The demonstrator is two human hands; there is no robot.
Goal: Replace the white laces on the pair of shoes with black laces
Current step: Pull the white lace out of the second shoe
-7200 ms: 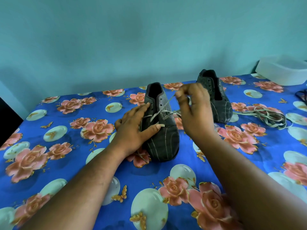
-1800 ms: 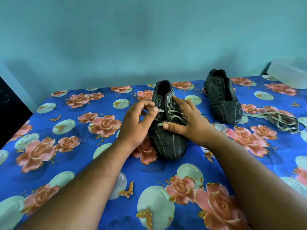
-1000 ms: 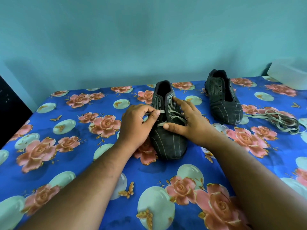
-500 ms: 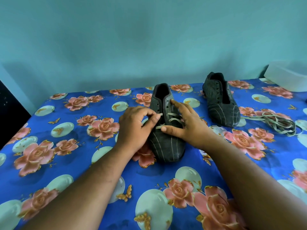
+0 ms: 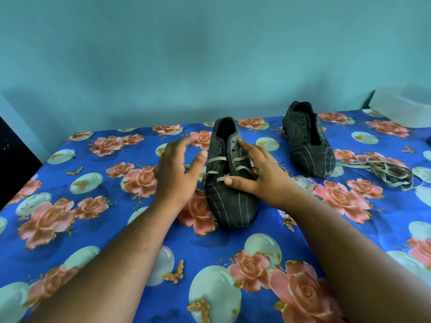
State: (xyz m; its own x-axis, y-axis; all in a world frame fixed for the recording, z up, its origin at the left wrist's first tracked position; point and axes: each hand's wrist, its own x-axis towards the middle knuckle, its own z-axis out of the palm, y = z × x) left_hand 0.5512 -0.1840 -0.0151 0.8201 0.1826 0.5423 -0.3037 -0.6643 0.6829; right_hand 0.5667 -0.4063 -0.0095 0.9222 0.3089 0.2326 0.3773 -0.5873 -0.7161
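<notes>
A big blue cloth with pink roses and pale circles point(image 5: 70, 183) covers the table. On it, in the middle, sits a dark grey shoe with thin pale stripes point(image 5: 229, 183). Its toe points at the person. A white flat lace point(image 5: 215, 160) crosses its front in a few rows. A second dark striped shoe point(image 5: 307, 145) sits well apart on the right, and its holes look bare. Near that shoe lies a loose pile of pale lace point(image 5: 384, 169). A white plastic tub point(image 5: 401, 106) sits at the far right edge.

The right hand point(image 5: 261, 173) lies flat on the laced shoe, fingers straight, thumb across the lower rows, pressing it down. The left hand point(image 5: 179, 171) is just beside the shoe's left side, fingers spread and holding nothing. Its thumb tip is near the end of a lace row, but I cannot tell if it touches.

What could go wrong? If the left hand pulls the lace hard, it may snag in a hole, because the right thumb sits on the rows. The shoe could also slide on the smooth cloth if the right hand lifts. No black lace can be seen.
</notes>
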